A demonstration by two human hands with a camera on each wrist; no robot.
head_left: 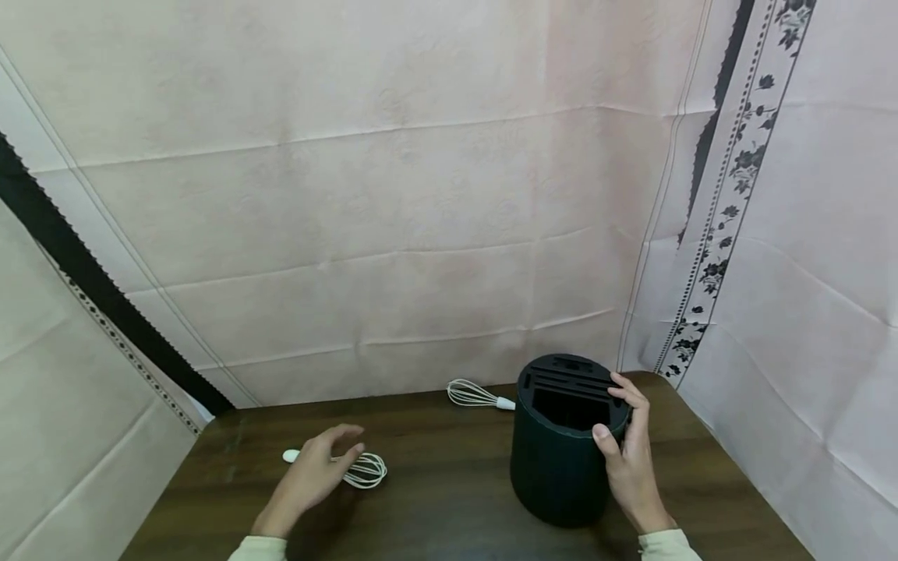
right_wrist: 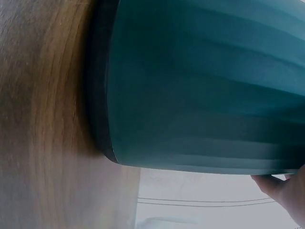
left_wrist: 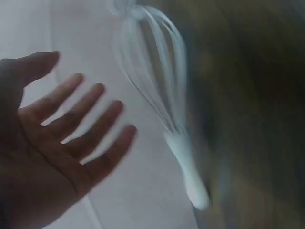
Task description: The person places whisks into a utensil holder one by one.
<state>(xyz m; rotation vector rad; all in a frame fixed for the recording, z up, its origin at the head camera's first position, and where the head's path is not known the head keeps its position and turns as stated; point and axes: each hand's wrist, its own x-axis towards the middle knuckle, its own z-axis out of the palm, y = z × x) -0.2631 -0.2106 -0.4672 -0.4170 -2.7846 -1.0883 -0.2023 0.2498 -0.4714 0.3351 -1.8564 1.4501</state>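
Observation:
My left hand [head_left: 319, 467], fingers apart and holding nothing, is above a white whisk [head_left: 366, 471] on the table. In the left wrist view the whisk [left_wrist: 188, 169] appears beyond the spread fingers, somewhat blurred. On the right, a dark green round utensil holder [head_left: 557, 475] with a black slotted top stands on the table. My right hand [head_left: 634, 467] grips its upper rim, thumb on the near side and fingers on the far side. The right wrist view shows the holder's ribbed green wall [right_wrist: 205, 95]. A second white whisk [head_left: 473, 394] lies behind the holder, its handle end partly hidden.
The dark wooden table [head_left: 421, 514] ends at a hanging pale cloth [head_left: 421, 234] at the back. More cloth with a floral border [head_left: 730, 210] hangs along the right side, and another sheet hangs at the left.

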